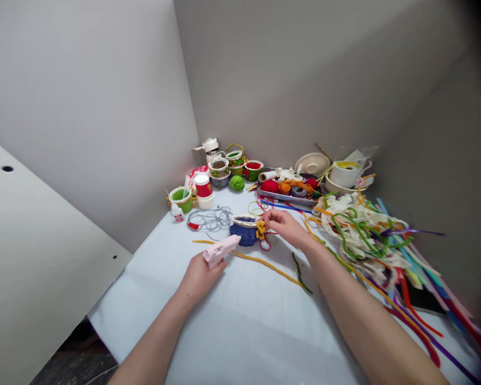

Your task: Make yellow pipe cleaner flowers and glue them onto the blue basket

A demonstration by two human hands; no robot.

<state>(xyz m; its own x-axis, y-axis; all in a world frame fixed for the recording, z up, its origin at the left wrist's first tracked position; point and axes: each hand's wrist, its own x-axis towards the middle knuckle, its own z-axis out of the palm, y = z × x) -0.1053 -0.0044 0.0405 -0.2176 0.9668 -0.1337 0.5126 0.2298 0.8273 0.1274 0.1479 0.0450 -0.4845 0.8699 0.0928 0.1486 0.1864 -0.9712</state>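
My left hand (202, 275) is wrapped round a pink hot glue gun (220, 251), its nozzle tip pointing at the side of a small blue yarn basket (246, 235). The basket stands upright on the white table and has a cream rim. On its right side is a yellow flower decoration (260, 230), pinched by the fingertips of my right hand (282, 223). A yellow fuzzy stem (268, 266) lies in front of the basket. A short dark green stem (300, 272) is to the right of it.
Loose grey cord (212, 218) and a small glue bottle (177, 214) lie to the left. Finished-looking little baskets (219, 168) and a green yarn ball (237, 183) stand behind. A tray of yarn (288, 195) sits at the back; tangled stems and ribbons (361, 230) cover the right.
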